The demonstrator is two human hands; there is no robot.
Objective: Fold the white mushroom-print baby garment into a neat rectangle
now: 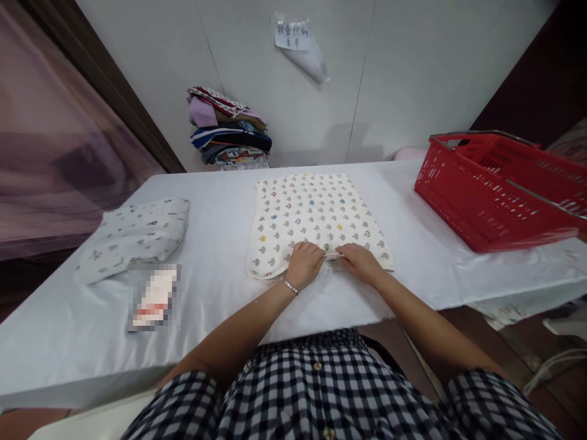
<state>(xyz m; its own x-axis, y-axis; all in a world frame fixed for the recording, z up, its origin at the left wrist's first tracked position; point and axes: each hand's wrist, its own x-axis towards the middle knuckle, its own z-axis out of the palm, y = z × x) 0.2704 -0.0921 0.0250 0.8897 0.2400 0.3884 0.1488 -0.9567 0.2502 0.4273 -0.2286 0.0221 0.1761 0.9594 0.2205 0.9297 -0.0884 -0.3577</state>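
Note:
A cream cloth (316, 211) printed with small grey and coloured mushroom-like shapes lies folded into a rough square on the white-covered table. My left hand (304, 264) grips the middle of its near edge, fingers curled over the fabric. Just to the right, my right hand (361, 263) pinches the same edge, a short gap from the left. Between the two hands the edge is lifted a little off the table. The undersides of the fingers are hidden by the cloth and the backs of the hands.
Left on the table (215, 244) lies another folded white printed cloth (142, 235), with a pixelated flat item (155, 298) before it. At right stands a red plastic basket (481, 195). A stack of folded clothes (232, 131) sits behind the table, by a wall with a paper sign (293, 36).

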